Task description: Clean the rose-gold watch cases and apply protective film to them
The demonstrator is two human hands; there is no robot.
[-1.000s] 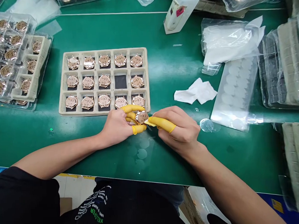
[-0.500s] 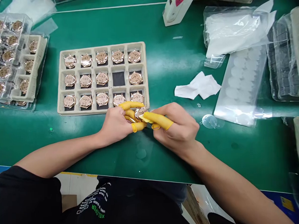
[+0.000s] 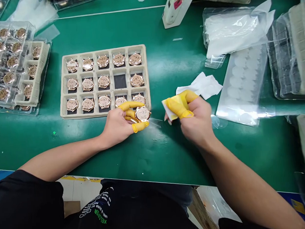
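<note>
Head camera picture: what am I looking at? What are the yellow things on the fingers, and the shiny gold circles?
A camera worn on a person's head took this picture, looking down at their own hands. The yellow finger cots are little finger covers. The left hand holds a rose-gold watch case, and the right hand pinches a small wipe. On the green workbench sits a tray of more watch cases.
</note>
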